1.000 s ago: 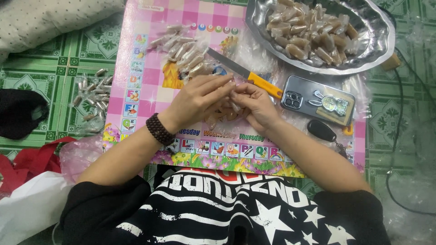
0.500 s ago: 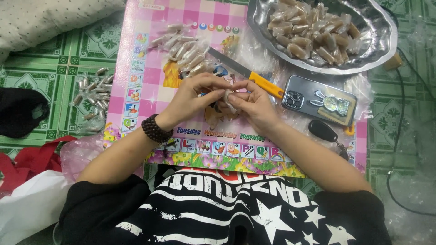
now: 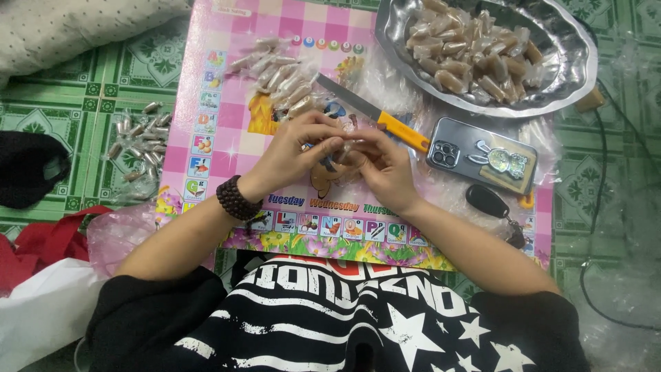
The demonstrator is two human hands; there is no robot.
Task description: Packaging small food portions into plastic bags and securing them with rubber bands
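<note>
My left hand [image 3: 297, 153] and my right hand [image 3: 384, 165] meet over the middle of a pink picture board [image 3: 227, 131]. Between their fingertips they pinch a small candy in a clear wrapper [image 3: 346, 146]. A dark bead bracelet [image 3: 236, 198] circles my left wrist. Just beyond the hands lies a knife with an orange handle [image 3: 403, 131]. A pile of wrapped candies [image 3: 279, 76] rests on the board's far left part. A silver metal tray [image 3: 575, 76] at the far right holds several brown candies [image 3: 468, 55].
A phone in a clear case [image 3: 482, 155] and a black key fob [image 3: 487, 201] lie right of my hands. More wrapped candies [image 3: 138, 141] sit on the green tiled floor at left. A black cloth [image 3: 27, 169], red fabric [image 3: 48, 241] and clear plastic bags surround the board.
My hands have stayed together over the board, with the fingers shifting slightly around the small wrapped candy. Nothing else has moved.
</note>
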